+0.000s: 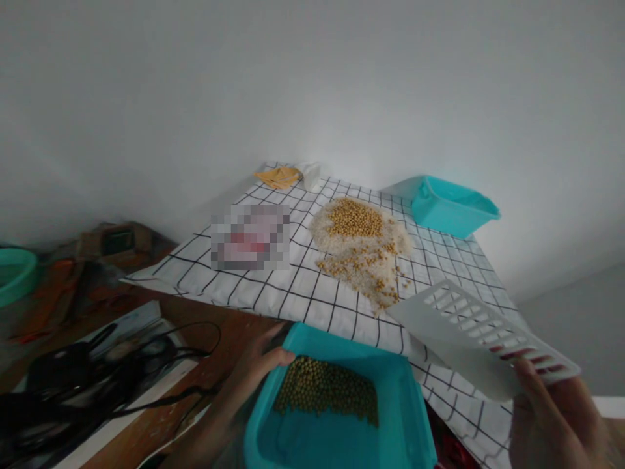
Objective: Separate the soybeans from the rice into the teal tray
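Note:
My left hand point(266, 359) is closed on the left rim of a turquoise plastic bin point(336, 339), with the thumb over the edge. Soybeans point(327, 385) lie inside the bin toward its far side. The bin is at the near edge of the checked cloth. My right hand point(551, 404) grips a thin white slotted plastic piece point(449, 326) by its right end, tilted. Its far left tip is close to a spread of pale rice-like grains point(361, 273). A heap of soybeans point(355, 218) rests on those grains, with more beans scattered nearer me.
A second turquoise bin point(452, 205) stands at the table's back right by the wall. Yellow cloth-like pieces point(278, 177) and a white item point(311, 176) lie at the back. A blurred-out object point(250, 238) is at left. Black cables point(97, 371) clutter the lower left, near a green basin point(17, 277).

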### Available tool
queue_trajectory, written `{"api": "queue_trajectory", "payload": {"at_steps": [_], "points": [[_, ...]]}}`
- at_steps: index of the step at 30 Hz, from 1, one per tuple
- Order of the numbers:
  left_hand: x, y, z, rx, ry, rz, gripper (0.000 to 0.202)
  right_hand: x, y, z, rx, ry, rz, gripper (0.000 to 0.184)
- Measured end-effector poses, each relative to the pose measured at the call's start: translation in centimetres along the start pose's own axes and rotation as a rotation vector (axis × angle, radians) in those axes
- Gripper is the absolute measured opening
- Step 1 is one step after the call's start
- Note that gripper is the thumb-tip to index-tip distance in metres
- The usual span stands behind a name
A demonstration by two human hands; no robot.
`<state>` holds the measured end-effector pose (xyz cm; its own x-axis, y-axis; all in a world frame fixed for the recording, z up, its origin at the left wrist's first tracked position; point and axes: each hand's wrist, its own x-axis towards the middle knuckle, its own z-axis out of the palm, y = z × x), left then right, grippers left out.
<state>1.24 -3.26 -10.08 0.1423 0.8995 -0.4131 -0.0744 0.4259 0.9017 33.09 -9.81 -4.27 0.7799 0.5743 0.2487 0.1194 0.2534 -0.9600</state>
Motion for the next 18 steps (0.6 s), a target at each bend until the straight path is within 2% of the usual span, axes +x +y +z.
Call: {"api": "queue_trajectory", "payload": {"at_steps": [5, 10, 18], "points": [[0.0, 0.0, 0.2, -0.015, 0.008, -0.014, 0.054, -0.2, 0.1, 0.0, -0.010, -0.077, 0.053, 0.024], [0.2, -0.3, -0.3, 0.004, -0.007, 0.021, 0.051, -0.3, 0.0, 0.3, -0.027, 0.011, 0.040, 0.022], [1.4, -2.3, -1.0, 0.020, -0.007, 0.060, 0.053, -0.2, 0.2, -0.2, -0.037, -0.052, -0.007, 0.020]]}}
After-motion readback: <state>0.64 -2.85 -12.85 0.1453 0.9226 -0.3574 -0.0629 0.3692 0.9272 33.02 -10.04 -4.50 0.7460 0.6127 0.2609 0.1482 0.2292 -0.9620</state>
